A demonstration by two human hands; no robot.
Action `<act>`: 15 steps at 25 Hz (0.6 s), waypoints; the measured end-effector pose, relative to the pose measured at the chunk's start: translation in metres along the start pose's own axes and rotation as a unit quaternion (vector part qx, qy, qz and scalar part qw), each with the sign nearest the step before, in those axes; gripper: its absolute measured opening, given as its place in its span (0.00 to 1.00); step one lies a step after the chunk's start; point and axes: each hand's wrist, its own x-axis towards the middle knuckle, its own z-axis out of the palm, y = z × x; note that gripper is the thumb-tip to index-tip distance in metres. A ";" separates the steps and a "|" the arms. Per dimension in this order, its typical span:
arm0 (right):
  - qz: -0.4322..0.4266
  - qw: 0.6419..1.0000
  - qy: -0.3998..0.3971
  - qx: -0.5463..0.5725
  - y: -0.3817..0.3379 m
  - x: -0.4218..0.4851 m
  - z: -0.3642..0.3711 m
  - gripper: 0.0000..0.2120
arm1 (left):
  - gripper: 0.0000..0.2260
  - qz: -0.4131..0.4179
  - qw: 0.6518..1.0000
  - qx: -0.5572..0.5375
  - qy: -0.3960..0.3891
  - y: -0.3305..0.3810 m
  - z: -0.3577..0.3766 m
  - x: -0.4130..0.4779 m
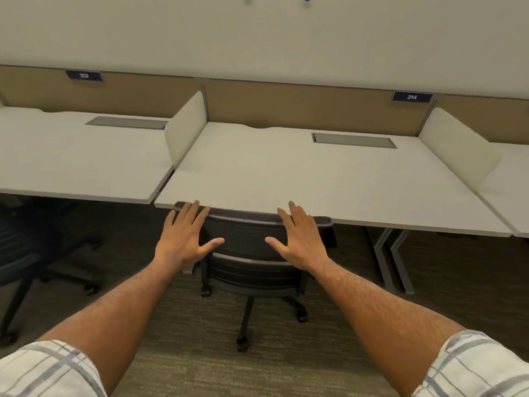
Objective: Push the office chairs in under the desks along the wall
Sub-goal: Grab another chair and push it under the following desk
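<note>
A black mesh-backed office chair stands at the front edge of the white desk marked 214, its seat under the desktop and its backrest top touching the desk edge. My left hand lies flat on the left side of the backrest, fingers spread. My right hand lies flat on the right side the same way. Neither hand grips anything. The chair's wheeled base shows on the carpet below.
A second dark chair stands at the left, partly under the neighbouring desk marked 213. Low cream dividers separate the desks. Grey desk legs stand right of the chair. Brown carpet covers the floor.
</note>
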 end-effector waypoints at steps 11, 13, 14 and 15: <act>-0.226 0.972 -0.057 -0.027 -0.119 -0.024 0.052 0.44 | 0.48 -0.208 0.974 0.080 -0.026 -0.042 -0.004 -0.204; -0.265 0.962 -0.064 -0.024 -0.159 -0.020 0.060 0.44 | 0.48 -0.247 0.965 0.085 -0.025 -0.067 -0.007 -0.237; -0.285 0.956 -0.066 -0.024 -0.180 -0.016 0.062 0.44 | 0.48 -0.266 0.960 0.083 -0.021 -0.081 -0.009 -0.250; -0.305 0.950 -0.068 -0.025 -0.203 -0.010 0.064 0.44 | 0.48 -0.286 0.955 0.082 -0.017 -0.096 -0.011 -0.262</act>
